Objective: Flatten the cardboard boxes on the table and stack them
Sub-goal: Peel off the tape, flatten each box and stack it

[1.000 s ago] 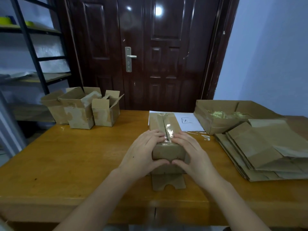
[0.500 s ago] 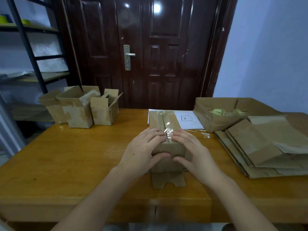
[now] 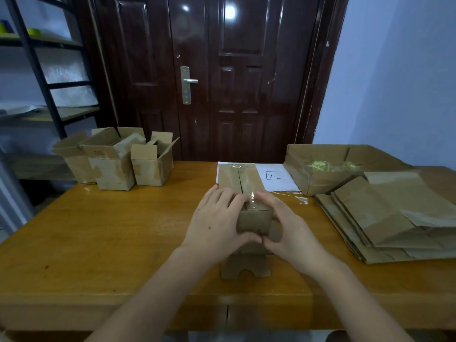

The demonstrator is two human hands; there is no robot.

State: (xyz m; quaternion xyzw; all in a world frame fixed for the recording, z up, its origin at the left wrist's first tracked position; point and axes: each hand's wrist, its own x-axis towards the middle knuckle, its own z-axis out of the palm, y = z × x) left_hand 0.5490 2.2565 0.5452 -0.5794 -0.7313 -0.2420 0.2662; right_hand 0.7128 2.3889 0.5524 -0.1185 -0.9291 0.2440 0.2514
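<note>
A small brown cardboard box (image 3: 254, 218) with clear tape along its top seam lies on its side at the middle of the wooden table (image 3: 111, 243). My left hand (image 3: 217, 223) grips its left side, fingers over the top and thumb under the near end. My right hand (image 3: 288, 228) grips the right side the same way, the two thumbs meeting at the near face. A notched flap (image 3: 244, 267) sticks out below my hands. A stack of flattened boxes (image 3: 385, 218) lies at the right.
Three open upright boxes (image 3: 116, 159) stand at the far left of the table. A larger open box (image 3: 328, 166) with yellowish scraps sits at the far right, a white sheet (image 3: 278, 178) beside it. A dark door and a metal shelf stand behind.
My thumbs have drawn together at the box's near face after parting slightly. The box stays in place between my hands.
</note>
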